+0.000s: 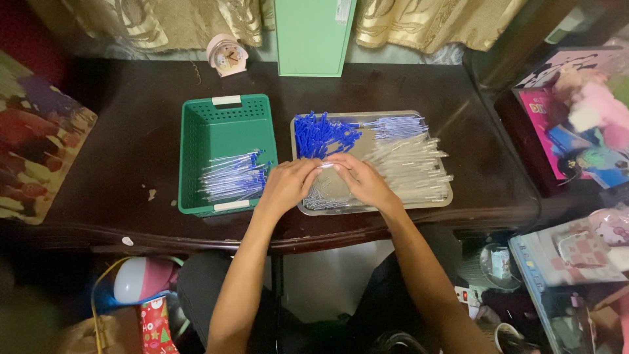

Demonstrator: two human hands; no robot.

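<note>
Metal tray (445,196) lay on the dark table (131,144), holding blue caps (321,134) and clear tubes (409,164). Left hand (288,187) and right hand (362,180) met above it, fingertips pinched together on one small clear piece (327,166). Beside the left hand, a green basket (223,124) held finished pens (234,177).

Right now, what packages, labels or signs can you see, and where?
Green box: back of table, upright, flat, white label at top corner.
Pink toy box: right of table, flat, pink and blue pictures.
Red pack: on the floor at lower left, festive pictures.
Clock: back left, small, pink.
</note>
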